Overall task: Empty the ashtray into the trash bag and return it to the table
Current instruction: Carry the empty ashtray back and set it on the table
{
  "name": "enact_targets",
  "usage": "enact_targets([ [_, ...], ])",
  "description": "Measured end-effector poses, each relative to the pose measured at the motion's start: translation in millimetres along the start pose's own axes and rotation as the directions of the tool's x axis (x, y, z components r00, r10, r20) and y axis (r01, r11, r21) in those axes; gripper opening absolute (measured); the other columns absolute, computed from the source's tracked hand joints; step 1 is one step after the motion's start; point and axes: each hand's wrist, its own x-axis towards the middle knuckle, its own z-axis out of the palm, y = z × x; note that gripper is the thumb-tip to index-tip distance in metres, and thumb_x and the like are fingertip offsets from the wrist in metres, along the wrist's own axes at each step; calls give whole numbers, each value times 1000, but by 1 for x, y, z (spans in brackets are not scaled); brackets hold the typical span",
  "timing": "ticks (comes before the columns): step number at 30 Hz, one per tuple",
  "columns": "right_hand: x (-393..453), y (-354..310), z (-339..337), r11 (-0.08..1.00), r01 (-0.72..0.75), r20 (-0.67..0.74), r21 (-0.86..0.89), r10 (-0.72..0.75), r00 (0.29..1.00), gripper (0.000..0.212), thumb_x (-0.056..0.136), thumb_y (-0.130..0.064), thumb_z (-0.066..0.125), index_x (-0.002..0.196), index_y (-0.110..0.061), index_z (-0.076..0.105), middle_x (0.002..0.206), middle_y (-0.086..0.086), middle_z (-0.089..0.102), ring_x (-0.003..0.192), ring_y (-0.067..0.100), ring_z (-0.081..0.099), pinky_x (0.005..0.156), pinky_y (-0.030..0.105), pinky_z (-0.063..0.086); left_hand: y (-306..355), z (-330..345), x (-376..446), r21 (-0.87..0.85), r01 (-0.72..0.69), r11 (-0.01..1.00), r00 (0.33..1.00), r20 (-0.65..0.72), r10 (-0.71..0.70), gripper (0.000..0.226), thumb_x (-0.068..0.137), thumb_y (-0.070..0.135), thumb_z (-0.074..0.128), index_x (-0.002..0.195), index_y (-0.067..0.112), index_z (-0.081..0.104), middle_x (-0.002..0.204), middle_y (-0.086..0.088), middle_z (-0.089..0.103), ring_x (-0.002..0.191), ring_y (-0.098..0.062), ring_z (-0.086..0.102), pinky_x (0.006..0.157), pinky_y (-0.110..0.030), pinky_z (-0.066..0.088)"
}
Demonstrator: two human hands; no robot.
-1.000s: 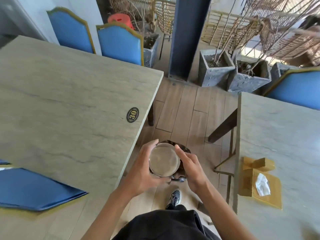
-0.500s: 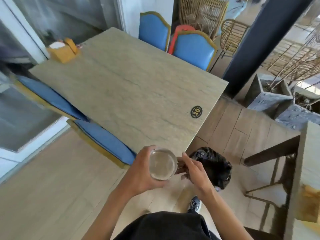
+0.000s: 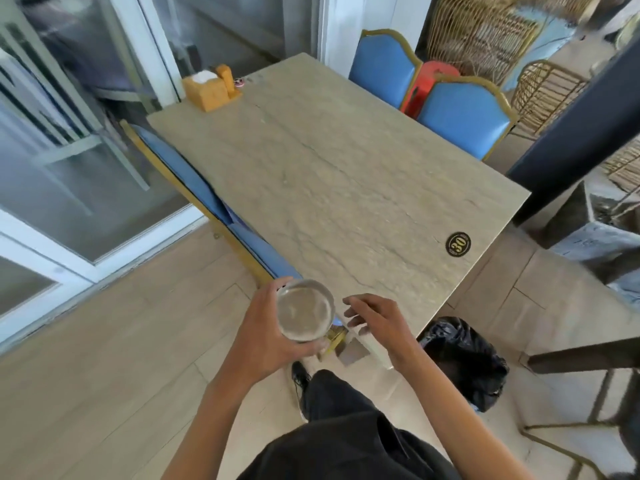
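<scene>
A round clear glass ashtray (image 3: 304, 311) is in my left hand (image 3: 266, 336), held above the near corner of the stone-topped table (image 3: 332, 188). Its bowl looks bare. My right hand (image 3: 375, 318) hovers just to the right of the ashtray with the fingers spread, touching nothing. The black trash bag (image 3: 464, 358) sits on the floor to the right of my legs, beside the table's near corner.
A yellow tissue box (image 3: 209, 88) stands at the table's far corner. Blue chairs sit along the left side (image 3: 194, 181) and the far right side (image 3: 460, 112). A black number disc (image 3: 458, 244) marks the right edge. Grey planters (image 3: 602, 233) and a dark pillar (image 3: 581, 133) stand at right.
My view has swung left toward the table. My right hand has come off the ashtray and opened. The ashtray has moved from above the trash bag to the table's corner.
</scene>
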Motion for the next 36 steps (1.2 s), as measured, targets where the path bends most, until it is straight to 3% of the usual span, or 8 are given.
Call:
enact_targets([
  [10, 111, -24, 57, 1000, -28, -14, -11, 28, 1000, 23, 104, -23, 60, 109, -9, 77, 91, 8, 78, 74, 13, 70, 63, 22, 53, -63, -48, 94, -16, 14, 1000, 1000, -15, -14, 105, 48, 56, 90, 136, 39, 35, 129, 18, 46, 121, -6, 45, 97, -26, 45],
  [15, 181, -42, 89, 998, -69, -106, 15, 70, 992, 23, 105, -21, 58, 110, -7, 76, 91, 10, 77, 75, 17, 71, 59, 19, 54, -97, -75, 175, 11, 16, 1000, 997, 76, -17, 109, 50, 56, 90, 141, 28, 37, 132, 14, 46, 123, -9, 45, 99, -33, 48],
  [19, 232, -52, 114, 997, -56, -161, -57, 47, 986, 20, 104, -17, 58, 110, -6, 74, 95, 15, 78, 67, 3, 70, 60, 15, 52, -118, -93, 232, 76, -27, 997, 986, 168, 14, 113, 51, 57, 88, 144, 24, 32, 130, 13, 41, 121, -9, 41, 98, -30, 46],
  [23, 281, -49, 135, 971, -84, -236, -226, 30, 971, 27, 100, -17, 60, 124, -9, 70, 105, 12, 75, 97, 26, 73, 77, 26, 50, -137, -96, 283, 135, -71, 988, 975, 219, 40, 112, 51, 58, 86, 145, 27, 34, 131, 12, 41, 121, -8, 38, 98, -29, 45],
  [25, 302, -48, 140, 948, -128, -277, -291, 45, 960, 37, 99, -20, 61, 135, -11, 64, 124, 13, 70, 114, 30, 68, 91, 34, 52, -143, -94, 306, 136, -98, 986, 965, 254, 61, 107, 50, 58, 86, 141, 31, 38, 130, 13, 42, 120, -9, 39, 97, -30, 46],
  [29, 339, -47, 147, 895, -192, -298, -403, 69, 952, 57, 100, -21, 59, 153, -8, 43, 160, 19, 42, 150, 33, 37, 118, 43, 34, -159, -84, 355, 240, -216, 946, 930, 347, 125, 103, 49, 65, 80, 137, 28, 42, 127, 9, 49, 114, -14, 47, 95, -36, 48],
  [32, 367, -49, 151, 871, -236, -336, -430, 89, 938, 67, 101, -23, 59, 160, -10, 30, 170, 18, 22, 159, 32, 16, 125, 44, 22, -169, -75, 393, 255, -296, 920, 892, 419, 171, 99, 50, 64, 77, 135, 27, 43, 127, 9, 51, 111, -15, 49, 93, -36, 48],
  [36, 403, -53, 156, 848, -339, -423, -407, 154, 893, 77, 99, -29, 61, 163, -13, 22, 173, 17, 13, 160, 33, 8, 128, 48, 18, -183, -69, 442, 228, -357, 906, 840, 503, 204, 102, 50, 60, 78, 138, 24, 41, 129, 3, 50, 114, -19, 49, 94, -36, 47],
])
